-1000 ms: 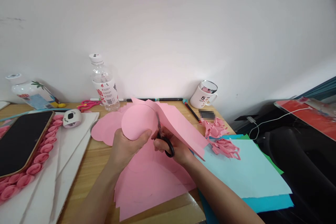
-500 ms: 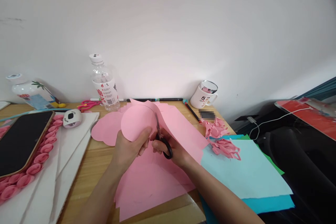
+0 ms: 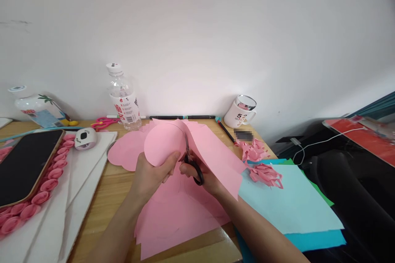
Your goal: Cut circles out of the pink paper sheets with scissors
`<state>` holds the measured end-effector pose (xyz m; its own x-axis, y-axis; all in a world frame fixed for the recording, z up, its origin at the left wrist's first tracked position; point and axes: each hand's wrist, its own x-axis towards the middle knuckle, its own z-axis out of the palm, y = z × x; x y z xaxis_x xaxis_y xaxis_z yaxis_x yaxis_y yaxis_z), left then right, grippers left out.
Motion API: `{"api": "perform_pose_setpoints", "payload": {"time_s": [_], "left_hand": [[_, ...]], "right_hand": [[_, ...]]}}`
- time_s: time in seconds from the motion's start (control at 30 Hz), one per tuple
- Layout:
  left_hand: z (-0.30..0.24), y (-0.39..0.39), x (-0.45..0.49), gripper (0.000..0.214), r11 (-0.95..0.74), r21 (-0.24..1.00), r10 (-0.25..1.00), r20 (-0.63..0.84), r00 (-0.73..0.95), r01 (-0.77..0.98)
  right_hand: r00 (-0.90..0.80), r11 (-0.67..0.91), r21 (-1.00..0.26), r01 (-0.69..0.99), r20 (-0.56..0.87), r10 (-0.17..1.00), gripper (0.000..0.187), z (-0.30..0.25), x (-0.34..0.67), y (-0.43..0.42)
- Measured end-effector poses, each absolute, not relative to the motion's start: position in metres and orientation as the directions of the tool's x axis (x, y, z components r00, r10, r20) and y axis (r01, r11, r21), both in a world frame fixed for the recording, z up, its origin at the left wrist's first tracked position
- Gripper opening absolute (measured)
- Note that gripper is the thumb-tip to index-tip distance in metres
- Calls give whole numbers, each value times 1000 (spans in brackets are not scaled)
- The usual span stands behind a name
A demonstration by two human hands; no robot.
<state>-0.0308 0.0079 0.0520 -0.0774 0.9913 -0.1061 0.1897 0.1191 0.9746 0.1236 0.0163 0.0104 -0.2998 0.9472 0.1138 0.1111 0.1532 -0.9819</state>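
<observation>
My left hand (image 3: 156, 170) pinches a sheet of pink paper (image 3: 163, 141) at its lower edge, thumb on top. The part it holds is a rounded disc shape, and the rest of the sheet curls away to the right. In my right hand (image 3: 202, 172) is a pair of black-handled scissors (image 3: 197, 172), its blades at the paper along the disc's right edge. Under both hands lies a stack of pink sheets (image 3: 173, 230) with faint curved lines. Several pink paper circles (image 3: 125, 152) rest left of the hands.
At left, a phone (image 3: 29, 164) and pink paper roses (image 3: 40, 197) lie on white board. A bottle (image 3: 125, 104) and pink scissors (image 3: 105, 122) are near the wall. To the right are a mug (image 3: 240, 111), crumpled pink scraps (image 3: 265, 174) and blue sheets (image 3: 293, 201).
The pink disc has shifted slightly right and down, and the scissors with it. The loose right part of the sheet hangs a little lower over my right wrist.
</observation>
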Motion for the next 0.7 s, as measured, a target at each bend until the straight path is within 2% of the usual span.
{"api": "perform_pose_setpoints", "payload": {"time_s": [0.4,0.7], "left_hand": [[54,9,-32,42,167,961,980,-138,-143,220],[53,10,-33,41,164,954,976,-120,-180,252]], "right_hand": [[-292,60,-996,69,38,956,10,11,123,15],[-324,26,-999,29,15,946,11,8,122,13]]}}
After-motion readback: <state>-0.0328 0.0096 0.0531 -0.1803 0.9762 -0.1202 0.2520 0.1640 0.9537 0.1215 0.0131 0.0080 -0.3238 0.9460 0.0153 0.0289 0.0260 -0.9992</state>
